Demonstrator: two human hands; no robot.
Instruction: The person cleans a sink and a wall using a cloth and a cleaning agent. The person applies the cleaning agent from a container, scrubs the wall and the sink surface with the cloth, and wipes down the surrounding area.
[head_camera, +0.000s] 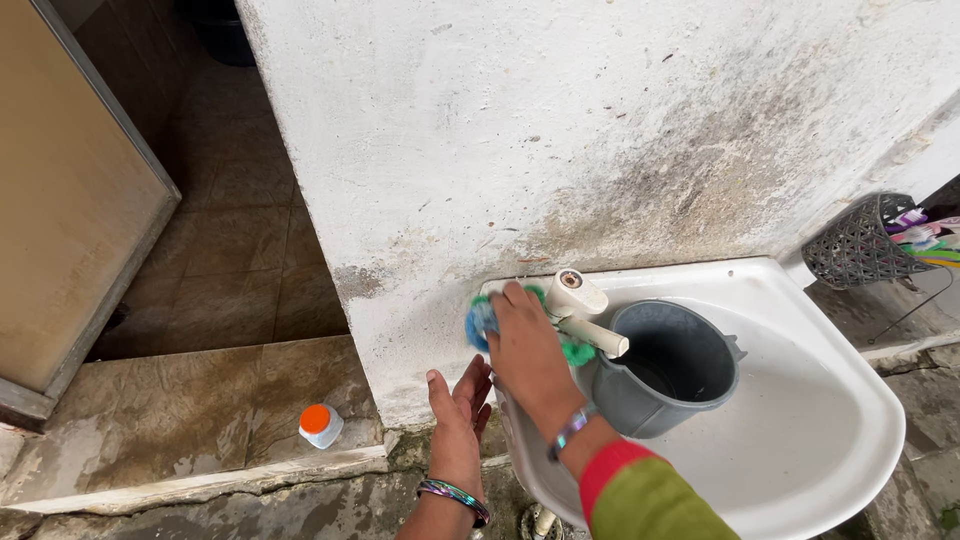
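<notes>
The right hand (525, 345) presses a scrubber (482, 322), blue and green, against the back rim of the sink (800, 440), just at 9 o'clock of the tap (585, 310). The fingers are closed over the scrubber, so only its blue edge shows at the left of the hand and a green bit (577, 352) shows below the tap. I think these are one piece, but the hand hides the middle, so I cannot be sure. The hand lies flat and low, probably because this gives pressure on the rim where it meets the wall (600, 130).

The left hand (458, 410) is at 7 o'clock of the right one, outside the sink, just beside its left edge. It is open, fingers loosely spread and pointing up, and it holds nothing. It may be touching the wall corner for balance; the view does not show this clearly.

A grey bucket (670, 370) stands in the sink at 3 o'clock of the tap, with the spout over its mouth, which seems a place to catch water.

On the wet floor step (180, 420), at 9 o'clock and well apart from the hands, stands a small bottle (320, 426) with an orange cap. A dark basket (855, 245) with brushes sits at 2 o'clock, beside the sink corner.
</notes>
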